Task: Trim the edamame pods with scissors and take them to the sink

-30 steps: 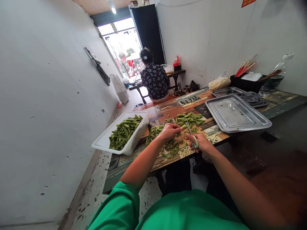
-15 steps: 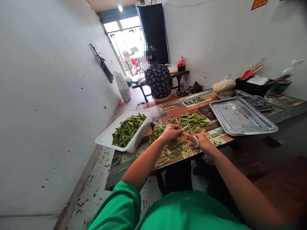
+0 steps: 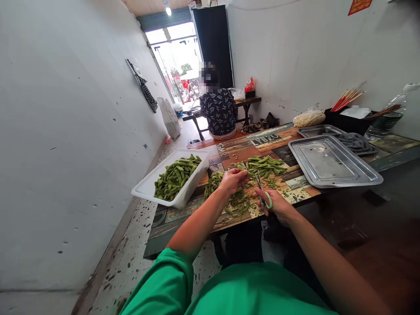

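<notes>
With the space between the hands as the clock's centre, the left hand [image 3: 234, 180] has its thumb and fingers together, pinching a green pod [image 3: 250, 174] at twelve o'clock. The right hand [image 3: 275, 204], at four, is closed around the pale green handles of the scissors [image 3: 259, 181], blades pointing up towards twelve beside the pod; whether they touch it is too small to tell.

At nine, a white tub [image 3: 143, 192] holds a heap of green pods [image 3: 177, 175]. At three lies a metal tray [image 3: 330, 161] with a few dark specks in it; just behind it a second tray [image 3: 306, 130] carries a dark grey cloth [image 3: 352, 142]. At two, a black box [image 3: 336, 117] holds red-ended sticks [image 3: 346, 97].

A pile of loose pods [image 3: 267, 165] lies on the patterned table [image 3: 242, 152] at one. Green trimmings [image 3: 239, 203] spread from seven to nine, partly hidden by the left hand and forearm. A clear bottle [image 3: 385, 120] stands past the box, between two and three. At eleven, well apart, a person in a leaf-print shirt [image 3: 218, 111] sits facing away, with a white sack [image 3: 169, 118] at ten.
</notes>
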